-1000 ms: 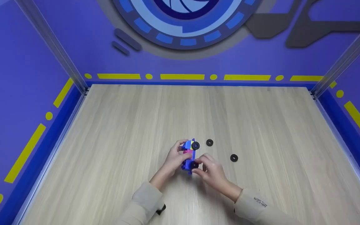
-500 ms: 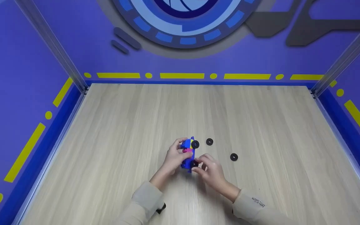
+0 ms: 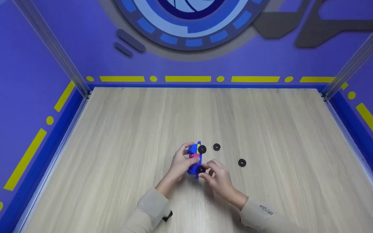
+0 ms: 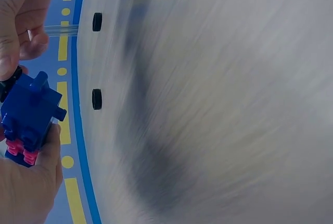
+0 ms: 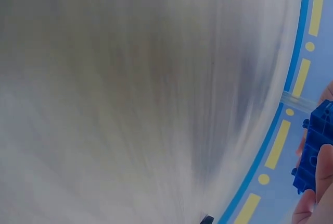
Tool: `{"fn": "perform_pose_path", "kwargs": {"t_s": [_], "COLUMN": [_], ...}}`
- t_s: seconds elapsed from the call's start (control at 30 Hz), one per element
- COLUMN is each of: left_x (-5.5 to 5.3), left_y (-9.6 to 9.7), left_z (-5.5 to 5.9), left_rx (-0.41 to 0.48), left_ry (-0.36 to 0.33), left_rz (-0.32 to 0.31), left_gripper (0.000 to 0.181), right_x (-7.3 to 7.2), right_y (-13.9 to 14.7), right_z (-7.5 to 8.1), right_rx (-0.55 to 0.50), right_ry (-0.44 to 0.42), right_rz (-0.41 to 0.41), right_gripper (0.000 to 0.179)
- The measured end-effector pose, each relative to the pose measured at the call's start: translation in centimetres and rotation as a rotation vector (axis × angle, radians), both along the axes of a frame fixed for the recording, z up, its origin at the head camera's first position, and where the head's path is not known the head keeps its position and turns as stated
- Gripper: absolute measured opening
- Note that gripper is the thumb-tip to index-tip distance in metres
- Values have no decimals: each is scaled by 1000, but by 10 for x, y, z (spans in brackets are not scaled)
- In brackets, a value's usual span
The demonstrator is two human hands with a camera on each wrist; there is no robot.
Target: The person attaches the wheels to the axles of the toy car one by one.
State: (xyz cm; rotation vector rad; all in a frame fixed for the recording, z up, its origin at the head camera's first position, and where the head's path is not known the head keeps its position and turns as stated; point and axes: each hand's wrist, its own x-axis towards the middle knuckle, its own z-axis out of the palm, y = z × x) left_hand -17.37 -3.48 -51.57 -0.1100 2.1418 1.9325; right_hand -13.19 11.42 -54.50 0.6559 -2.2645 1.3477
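A blue toy car (image 3: pixel 194 168) with pink and yellow parts is tilted so that one side faces right in the head view. My left hand (image 3: pixel 180 163) grips it from the left, with the thumb across its middle. A black wheel (image 3: pixel 202 149) sits at the car's far end. At the near end, my right hand (image 3: pixel 218 177) pinches a second black wheel (image 3: pixel 201 169) against the car's side between thumb and fingers. In the left wrist view the car's blue end (image 4: pixel 31 104) shows small pegs. The right wrist view catches the blue underside (image 5: pixel 317 143).
Two loose black wheels lie on the wooden table (image 3: pixel 134 129): one wheel (image 3: pixel 217 147) just right of the car, another wheel (image 3: pixel 242 162) farther right. A small black object (image 3: pixel 167 216) shows beside the left sleeve (image 3: pixel 154 205). Blue walls (image 3: pixel 186 68) with yellow marks enclose the table.
Both hands and the car have shifted very slightly away from the body in the head view. The grips on the car and the near wheel look the same, and the loose wheels stay put.
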Motion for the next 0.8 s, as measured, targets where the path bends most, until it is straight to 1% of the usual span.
{"fn": "perform_pose_path", "kwargs": {"t_s": [0.07,0.13,0.2,0.27,0.37,0.43,0.6,0.7,0.8], "left_x": [1,1,1,-1,-2,-3,-3,-3,-3], "left_y": [0,0,0,0,1,2,2,2,2], "left_z": [4,7,6,3,-2,-3,-3,-2,-2], "left_rx": [4,3,-1,3,22,38,69,71,72], "left_ry": [-2,-5,-10,-21,-36,-38,-25,-23,-22], "left_rz": [1,2,6,14,31,42,56,55,56], "left_gripper": [57,57,57,57,58,58,60,60,60], "right_x": [1,1,3,6,10,11,9,8,7], "right_y": [-1,-2,-3,-5,-8,-10,-12,-13,-13], "right_z": [0,1,6,14,27,33,35,34,34], "right_rx": [-16,-32,-45,-50,-58,-64,-71,-72,-72], "right_ry": [-43,-72,-80,-70,-28,16,116,144,149], "right_rz": [-4,-8,-9,-13,-22,-31,-56,-67,-74], "right_gripper": [24,23,23,22,23,24,27,28,28]}}
